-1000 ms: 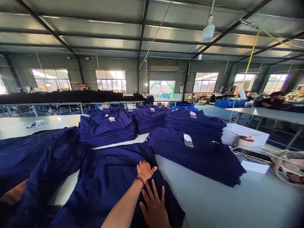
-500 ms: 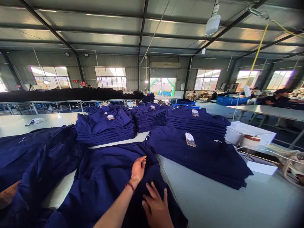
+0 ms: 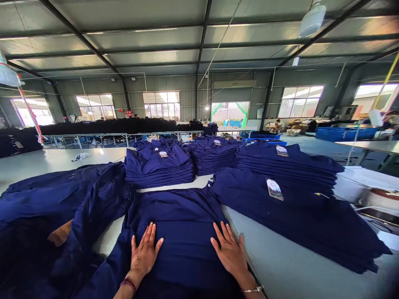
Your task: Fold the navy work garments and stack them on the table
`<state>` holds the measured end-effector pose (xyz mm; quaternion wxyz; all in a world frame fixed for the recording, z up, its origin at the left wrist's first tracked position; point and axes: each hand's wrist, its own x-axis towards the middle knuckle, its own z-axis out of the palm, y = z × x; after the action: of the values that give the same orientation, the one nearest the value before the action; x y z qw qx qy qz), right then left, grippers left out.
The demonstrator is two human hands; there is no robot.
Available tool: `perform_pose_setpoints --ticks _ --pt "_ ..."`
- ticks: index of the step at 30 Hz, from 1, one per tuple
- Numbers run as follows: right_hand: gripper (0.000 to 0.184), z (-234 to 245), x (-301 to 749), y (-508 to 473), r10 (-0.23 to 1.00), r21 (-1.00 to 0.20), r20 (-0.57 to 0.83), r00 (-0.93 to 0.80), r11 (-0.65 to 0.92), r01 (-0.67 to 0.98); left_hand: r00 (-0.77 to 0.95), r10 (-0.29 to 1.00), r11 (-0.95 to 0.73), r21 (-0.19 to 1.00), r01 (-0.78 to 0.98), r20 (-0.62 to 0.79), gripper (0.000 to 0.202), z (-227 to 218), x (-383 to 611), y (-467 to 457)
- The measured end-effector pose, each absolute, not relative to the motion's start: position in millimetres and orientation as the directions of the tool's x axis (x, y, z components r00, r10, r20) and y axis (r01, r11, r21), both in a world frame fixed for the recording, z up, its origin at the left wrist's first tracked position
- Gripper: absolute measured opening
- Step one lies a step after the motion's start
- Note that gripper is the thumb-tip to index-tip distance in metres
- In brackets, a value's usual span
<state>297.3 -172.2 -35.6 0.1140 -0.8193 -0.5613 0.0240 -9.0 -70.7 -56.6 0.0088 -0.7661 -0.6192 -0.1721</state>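
Navy garments [image 3: 59, 199] lie rumpled at far left. Next, the left hand [image 3: 145, 251], no longer beside its partner, now rests with fingers spread on the left side of a flat navy garment [image 3: 185, 241]. It lies directly beneath both hands on the counter [image 3: 271, 249]. The right hand [image 3: 230, 251] is spread near its right edge, so the pressing seemingly spans its width. Farther right sits a tagged, folded stack [image 3: 299, 216].

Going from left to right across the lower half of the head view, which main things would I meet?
Crumpled black-and-white cloth, left hand, middle of the spread navy garment, right hand, printed hang tag on the front right garment stack, brown-lidded white container.
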Motion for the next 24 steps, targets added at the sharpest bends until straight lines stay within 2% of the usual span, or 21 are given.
perform_pose_setpoints --ticks 3,6,8,13,16,18,21,24 --pt "0.059 -25.1 289.5 -172.5 0.919 -0.188 0.054 0.39 -0.374 0.908 0.197 0.947 -0.257 0.232 0.938 0.252 0.047 -51.1 -9.0 -72.9" --pt "0.058 -22.0 280.1 -173.8 0.925 -0.174 0.16 0.344 -0.317 0.932 0.206 0.919 -0.304 0.271 0.914 0.335 0.048 -44.8 -9.8 -74.9" --pt "0.056 -29.7 274.7 -176.6 0.935 -0.174 0.212 0.284 -0.249 0.953 0.144 0.92 -0.265 0.308 0.914 0.364 0.049 -45.9 -18.2 -74.7" --pt "0.055 -60.3 270.7 -180.8 0.949 -0.151 0.174 0.263 -0.238 0.959 -0.061 0.952 -0.064 0.39 0.919 0.3 0.047 -53.5 -54.6 -67.3" --pt "0.056 -67.4 272.2 -178.0 0.946 -0.132 0.19 0.264 -0.242 0.961 -0.036 0.967 -0.066 0.382 0.922 0.254 0.042 -47.3 -66.6 -61.5" --pt "0.056 -67.3 273.3 -176.4 0.946 -0.13 0.191 0.261 -0.239 0.962 -0.031 0.982 -0.051 0.417 0.908 0.189 0.039 -38.6 -70.4 -58.1" --pt "0.055 -65.2 274.3 -175.7 0.948 -0.138 0.176 0.266 -0.244 0.96 -0.095 0.983 0.008 0.483 0.875 0.157 0.042 -24.8 -78.2 -54.3" --pt "0.055 -61.8 272.6 -174.6 0.944 -0.148 0.161 0.289 -0.266 0.952 -0.112 0.986 0.04 0.472 0.88 0.125 0.046 -15.4 -87.4 -53.4"
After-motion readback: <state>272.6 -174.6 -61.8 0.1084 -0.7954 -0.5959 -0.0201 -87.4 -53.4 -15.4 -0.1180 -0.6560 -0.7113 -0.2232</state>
